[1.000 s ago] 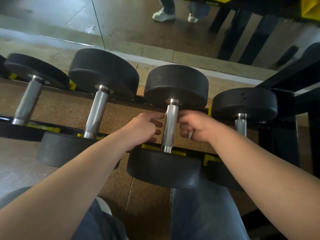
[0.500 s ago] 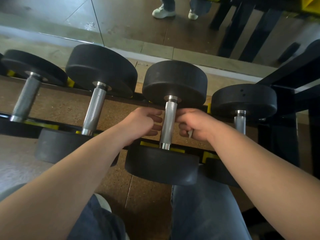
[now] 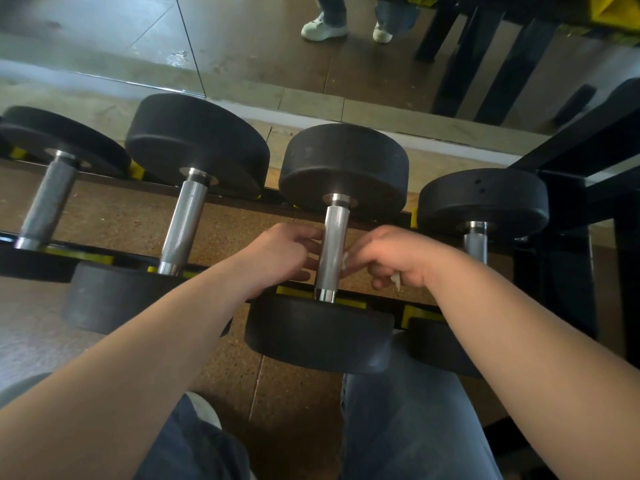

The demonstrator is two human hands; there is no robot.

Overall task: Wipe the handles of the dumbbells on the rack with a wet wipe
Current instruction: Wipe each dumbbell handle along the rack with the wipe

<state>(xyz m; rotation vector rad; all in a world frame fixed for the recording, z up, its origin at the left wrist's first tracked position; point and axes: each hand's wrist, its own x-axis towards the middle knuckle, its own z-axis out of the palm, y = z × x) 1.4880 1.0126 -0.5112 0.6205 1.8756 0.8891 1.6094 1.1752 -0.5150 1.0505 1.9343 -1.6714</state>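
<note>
Centre frame, our right hand (image 3: 398,261) pinches the wet wipe (image 3: 346,260) against the third handle (image 3: 334,251). Our left hand (image 3: 280,254) curls beside it, and we cannot tell its grip. We judge the wipe should wrap the bar and travel end to end. Beyond, we count four dumbbells (image 3: 343,168) on the rack (image 3: 568,157), and one wipe.

Illumination is moderate and diffuse, falling from above. Hard specular streaks run along the chrome handle (image 3: 333,251) at the grip and along the neighbouring handles (image 3: 183,223) left of it. Soft shadows lie under the dumbbell heads (image 3: 343,168) beyond the grip. Pale haze washes the mirror (image 3: 104,39) far left of the grip. The right hand (image 3: 398,258) and the wet wipe (image 3: 396,282) are slightly blurred. Wide-angle distortion bows the rack rails (image 3: 382,303), and the forearms (image 3: 138,375) stretch toward the lower corners.
</note>
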